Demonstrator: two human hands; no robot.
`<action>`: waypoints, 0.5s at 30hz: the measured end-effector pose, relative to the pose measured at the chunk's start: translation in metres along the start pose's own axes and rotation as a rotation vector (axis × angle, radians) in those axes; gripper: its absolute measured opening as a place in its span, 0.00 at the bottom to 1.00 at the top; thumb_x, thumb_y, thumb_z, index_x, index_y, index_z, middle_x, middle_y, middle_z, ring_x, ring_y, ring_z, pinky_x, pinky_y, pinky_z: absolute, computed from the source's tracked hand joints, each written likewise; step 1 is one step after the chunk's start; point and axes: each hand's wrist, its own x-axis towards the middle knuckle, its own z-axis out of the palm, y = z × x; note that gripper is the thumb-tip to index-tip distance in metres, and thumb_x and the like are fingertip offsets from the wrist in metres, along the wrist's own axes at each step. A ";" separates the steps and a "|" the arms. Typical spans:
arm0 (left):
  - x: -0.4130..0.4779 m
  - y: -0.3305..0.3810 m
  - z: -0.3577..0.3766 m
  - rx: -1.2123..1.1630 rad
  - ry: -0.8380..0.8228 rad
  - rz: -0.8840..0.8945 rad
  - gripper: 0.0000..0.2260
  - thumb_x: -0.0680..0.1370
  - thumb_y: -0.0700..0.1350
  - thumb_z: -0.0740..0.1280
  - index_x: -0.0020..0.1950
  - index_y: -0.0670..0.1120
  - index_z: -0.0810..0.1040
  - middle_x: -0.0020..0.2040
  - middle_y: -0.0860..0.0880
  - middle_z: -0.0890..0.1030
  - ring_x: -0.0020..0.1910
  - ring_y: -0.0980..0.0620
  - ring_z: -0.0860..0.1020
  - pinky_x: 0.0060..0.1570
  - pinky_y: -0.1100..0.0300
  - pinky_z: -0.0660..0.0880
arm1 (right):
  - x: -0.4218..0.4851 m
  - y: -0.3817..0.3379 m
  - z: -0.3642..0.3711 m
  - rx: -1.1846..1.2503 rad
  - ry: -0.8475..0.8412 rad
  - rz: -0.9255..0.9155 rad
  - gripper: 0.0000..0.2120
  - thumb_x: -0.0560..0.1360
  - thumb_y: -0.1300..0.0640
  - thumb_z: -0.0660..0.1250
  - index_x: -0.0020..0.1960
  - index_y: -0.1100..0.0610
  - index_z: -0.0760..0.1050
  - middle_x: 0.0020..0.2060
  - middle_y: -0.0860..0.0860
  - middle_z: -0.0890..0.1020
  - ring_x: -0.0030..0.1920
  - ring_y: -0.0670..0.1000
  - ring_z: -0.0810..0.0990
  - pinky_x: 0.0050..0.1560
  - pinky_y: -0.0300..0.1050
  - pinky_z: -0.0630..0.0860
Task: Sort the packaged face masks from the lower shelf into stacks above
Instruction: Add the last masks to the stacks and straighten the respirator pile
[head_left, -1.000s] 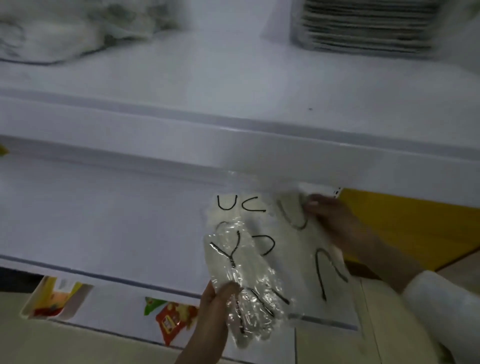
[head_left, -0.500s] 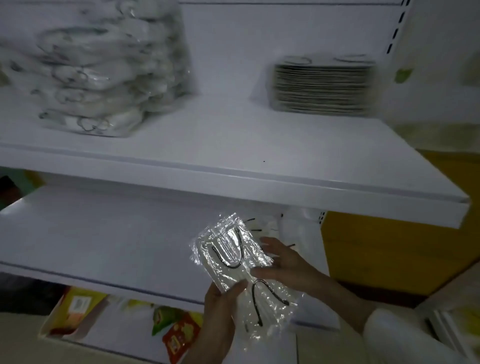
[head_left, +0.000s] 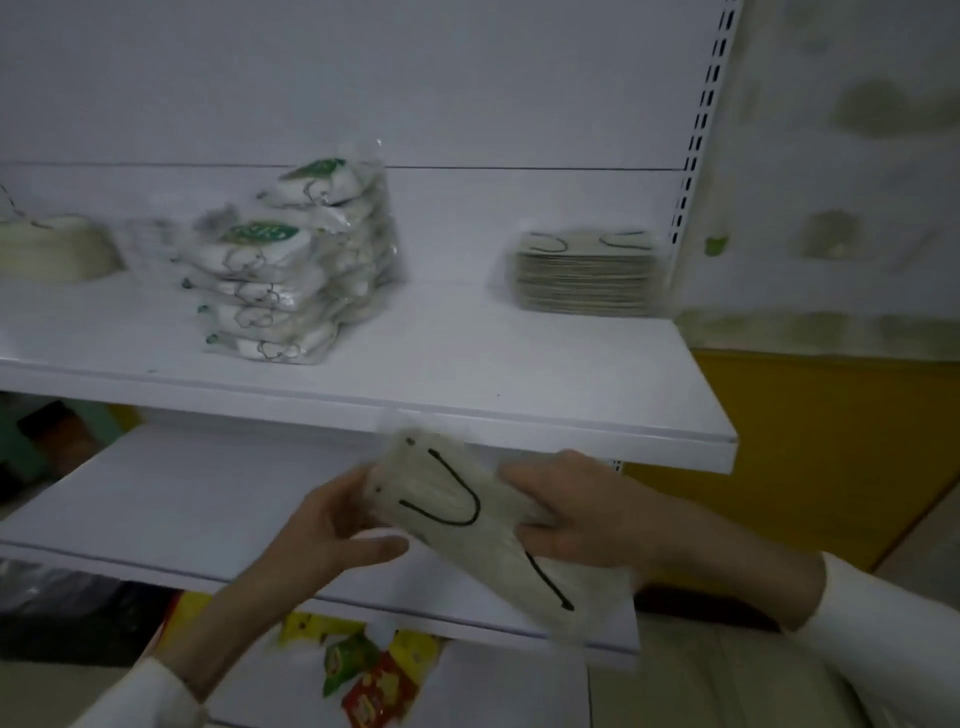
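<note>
**While both hands clamp the mask packet (head_left: 467, 519), the stacks wait above**

Since the mask packet hangs in the air at 6 o'clock, in front of the lower shelf (head_left: 182, 509) and just under the front lip of the upper shelf (head_left: 519, 364), it rests on neither. The left hand (head_left: 332, 530) pinches its left end, thumb beneath. The right hand (head_left: 576, 514) has its grip curled over the right edge, so both grips are closed on it.

Pale flat masks with black ear loops show through what looks like clear film. By my judgement it is light, floppy and slick. A hold across the short ends, thumb under and fingers on top, should stop it sagging or sliding, where one corner would not.

On the upper shelf, the flat stack (head_left: 587, 275) at 2 o'clock shows similar black loops and looks the likely match. The green-labelled bagged stack (head_left: 296, 270) sits at 10 o'clock.
</note>
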 end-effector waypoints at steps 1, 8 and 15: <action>0.007 0.023 0.000 0.073 0.003 0.056 0.28 0.59 0.45 0.80 0.56 0.42 0.78 0.51 0.45 0.84 0.51 0.50 0.82 0.48 0.62 0.78 | 0.000 -0.006 -0.023 -0.076 0.001 -0.007 0.06 0.76 0.55 0.63 0.48 0.54 0.67 0.34 0.51 0.75 0.34 0.50 0.73 0.36 0.46 0.71; 0.085 0.136 0.014 0.214 0.087 0.340 0.19 0.68 0.29 0.72 0.49 0.51 0.78 0.40 0.57 0.84 0.42 0.64 0.81 0.40 0.72 0.75 | 0.025 -0.004 -0.156 -0.482 0.092 0.001 0.11 0.75 0.54 0.64 0.56 0.56 0.69 0.29 0.46 0.68 0.34 0.49 0.70 0.38 0.47 0.70; 0.153 0.119 0.022 0.061 0.251 0.282 0.12 0.69 0.34 0.73 0.49 0.45 0.79 0.43 0.50 0.83 0.39 0.59 0.82 0.40 0.64 0.77 | 0.035 0.046 -0.174 -0.469 0.313 0.327 0.24 0.71 0.45 0.69 0.65 0.46 0.69 0.43 0.41 0.75 0.43 0.47 0.70 0.42 0.43 0.68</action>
